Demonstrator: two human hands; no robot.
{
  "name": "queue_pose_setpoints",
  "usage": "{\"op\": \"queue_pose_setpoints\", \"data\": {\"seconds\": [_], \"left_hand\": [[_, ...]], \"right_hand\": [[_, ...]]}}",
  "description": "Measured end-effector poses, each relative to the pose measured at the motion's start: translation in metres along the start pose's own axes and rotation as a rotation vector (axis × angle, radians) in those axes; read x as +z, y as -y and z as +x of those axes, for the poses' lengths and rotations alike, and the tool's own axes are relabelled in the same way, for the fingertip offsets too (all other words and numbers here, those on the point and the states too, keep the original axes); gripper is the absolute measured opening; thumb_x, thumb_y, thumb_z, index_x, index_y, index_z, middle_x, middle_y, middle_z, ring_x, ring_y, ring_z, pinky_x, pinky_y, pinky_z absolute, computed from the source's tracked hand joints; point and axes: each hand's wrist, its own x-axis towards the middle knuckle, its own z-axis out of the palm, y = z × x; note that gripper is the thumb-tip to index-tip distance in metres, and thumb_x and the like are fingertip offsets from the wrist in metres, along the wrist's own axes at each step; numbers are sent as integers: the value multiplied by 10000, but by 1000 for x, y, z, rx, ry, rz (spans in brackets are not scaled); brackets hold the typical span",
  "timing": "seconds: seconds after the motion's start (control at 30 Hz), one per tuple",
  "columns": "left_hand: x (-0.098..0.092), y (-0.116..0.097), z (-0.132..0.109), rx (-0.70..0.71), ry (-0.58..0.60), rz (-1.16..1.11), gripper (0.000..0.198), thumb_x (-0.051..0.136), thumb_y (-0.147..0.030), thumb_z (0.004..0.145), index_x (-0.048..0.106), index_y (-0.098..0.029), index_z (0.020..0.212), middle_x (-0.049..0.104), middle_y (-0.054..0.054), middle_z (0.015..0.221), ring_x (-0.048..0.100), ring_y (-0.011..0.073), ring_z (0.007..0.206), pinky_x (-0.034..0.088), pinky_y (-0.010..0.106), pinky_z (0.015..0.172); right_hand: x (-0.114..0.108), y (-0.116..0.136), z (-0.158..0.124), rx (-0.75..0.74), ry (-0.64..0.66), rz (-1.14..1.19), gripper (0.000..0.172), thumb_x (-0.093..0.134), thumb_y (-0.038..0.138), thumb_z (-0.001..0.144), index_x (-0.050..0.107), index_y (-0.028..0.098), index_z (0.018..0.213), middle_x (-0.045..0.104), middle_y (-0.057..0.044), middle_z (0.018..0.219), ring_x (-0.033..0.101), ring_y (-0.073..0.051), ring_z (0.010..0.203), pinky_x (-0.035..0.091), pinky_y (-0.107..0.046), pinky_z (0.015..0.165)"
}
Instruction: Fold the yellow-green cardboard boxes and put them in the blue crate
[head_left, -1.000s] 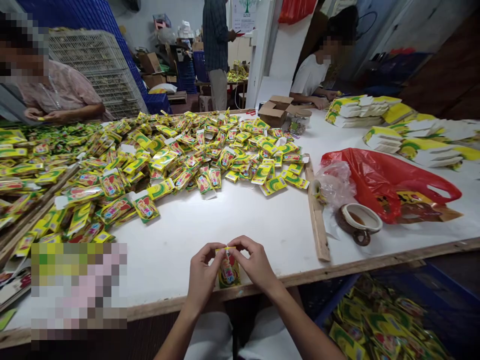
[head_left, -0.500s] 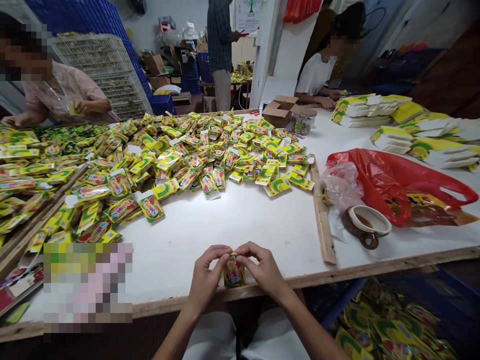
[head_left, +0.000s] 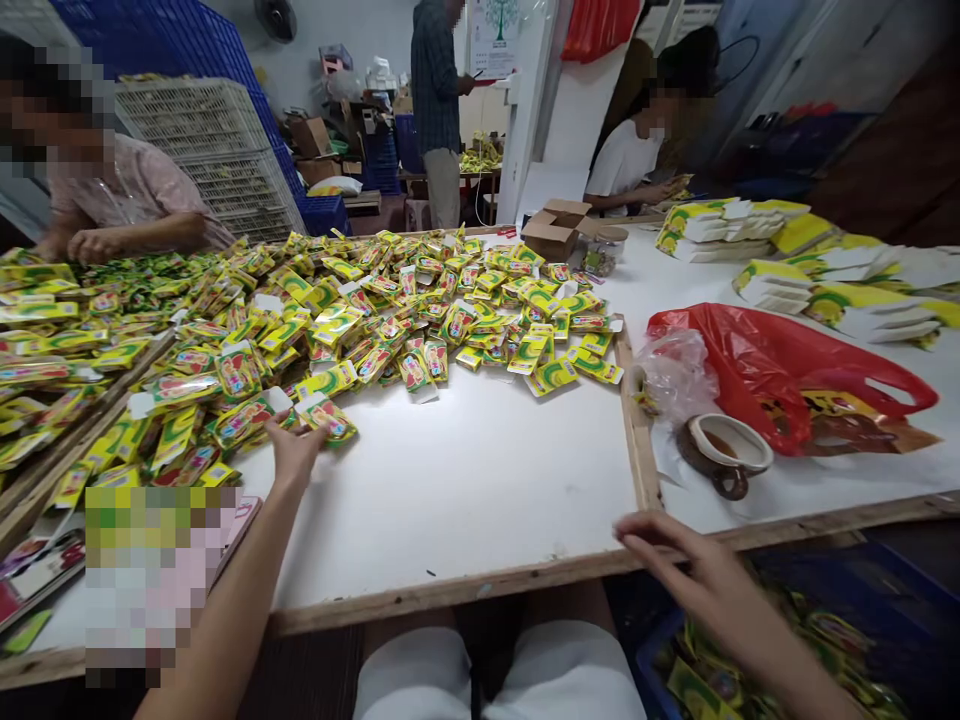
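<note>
My left hand (head_left: 294, 448) reaches to the near edge of a heap of small yellow-green boxes (head_left: 390, 325). Its fingers pinch the left side of one small box (head_left: 330, 416) with a printed front and a raised white flap. Over the table's front edge at the right, my right hand (head_left: 675, 560) is open, fingers stretched out and nothing visible in it. Below that hand is a blue crate (head_left: 885, 600) of similar boxes, partly hidden by my forearm.
A wooden strip (head_left: 636, 430) borders the right side of the white tabletop (head_left: 480, 480). Beyond it are a brown cup (head_left: 724, 450), a red plastic bag (head_left: 780, 370) and stacked flat cartons (head_left: 727, 230). A person (head_left: 127, 200) sits at left; others are farther back.
My hands have parted from the box held between them at the front edge. The left moved to the heap and took hold of another box; the right moved over the crate, without the earlier box.
</note>
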Motion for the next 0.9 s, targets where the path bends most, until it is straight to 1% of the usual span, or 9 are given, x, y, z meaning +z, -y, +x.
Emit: {"op": "queue_pose_setpoints", "data": {"seconds": [0.1, 0.2, 0.3, 0.4, 0.53, 0.6, 0.73, 0.83, 0.9], "left_hand": [[19, -18, -64, -31, 231, -122, 637, 696, -240, 665, 354, -208, 1201, 591, 0, 815, 644, 161, 686, 551, 315, 628], [31, -37, -135, -75, 613, -363, 605, 668, -279, 726, 364, -269, 1248, 599, 16, 919, 635, 161, 745, 539, 307, 666], [35, -48, -181, -38, 758, -378, 424, 620, -271, 785, 466, -243, 1179, 621, 37, 969, 623, 178, 845, 512, 307, 753], [36, -50, -193, -10, 799, -308, 273, 602, -270, 802, 565, -198, 1063, 648, 58, 970, 613, 192, 869, 492, 314, 789], [42, -51, -189, 23, 777, -295, 187, 544, -296, 845, 644, -186, 959, 645, 85, 1052, 596, 217, 985, 467, 333, 866], [48, -54, -189, 9, 732, -365, 190, 559, -286, 837, 631, -199, 990, 650, 80, 1054, 596, 215, 1009, 471, 331, 867], [58, -60, -193, -29, 711, -448, 206, 588, -281, 817, 611, -200, 1005, 679, 72, 973, 632, 203, 920, 496, 324, 812], [59, -64, -196, 1, 710, -367, 151, 583, -298, 821, 661, -177, 868, 690, 77, 925, 632, 207, 897, 488, 322, 823], [59, -67, -197, -5, 679, -342, 156, 586, -304, 819, 669, -175, 846, 696, 72, 903, 634, 205, 881, 487, 316, 815]], "right_hand": [[66, 43, 26, -86, 25, 257, 226, 497, 405, 863, 613, 212, 871, 675, -60, 877, 625, -220, 886, 485, -329, 822], [119, 63, 46, -147, 72, 512, 183, 533, 333, 855, 570, 219, 993, 637, -65, 1037, 608, -204, 975, 479, -322, 852], [150, 66, 54, -158, 150, 672, 305, 560, 274, 837, 492, 248, 1133, 616, -54, 1091, 621, -183, 960, 498, -305, 808], [159, 61, 58, -160, 205, 670, 271, 551, 229, 836, 514, 231, 1105, 642, -14, 911, 636, -154, 815, 499, -272, 737], [151, 55, 64, -190, 197, 546, 96, 533, 224, 842, 617, 180, 855, 632, -12, 794, 604, -153, 764, 483, -259, 704], [146, 54, 66, -204, 132, 515, 119, 530, 224, 844, 623, 175, 790, 634, -22, 794, 601, -160, 777, 483, -266, 721], [142, 54, 63, -206, 55, 578, 145, 544, 227, 846, 603, 194, 973, 660, -33, 868, 628, -172, 829, 498, -286, 758], [140, 56, 57, -245, 70, 546, 117, 569, 255, 842, 654, 179, 869, 671, -58, 896, 629, -187, 850, 498, -294, 766], [138, 58, 55, -259, 57, 511, 137, 572, 258, 843, 672, 171, 809, 674, -65, 886, 627, -189, 838, 496, -290, 755]]}}
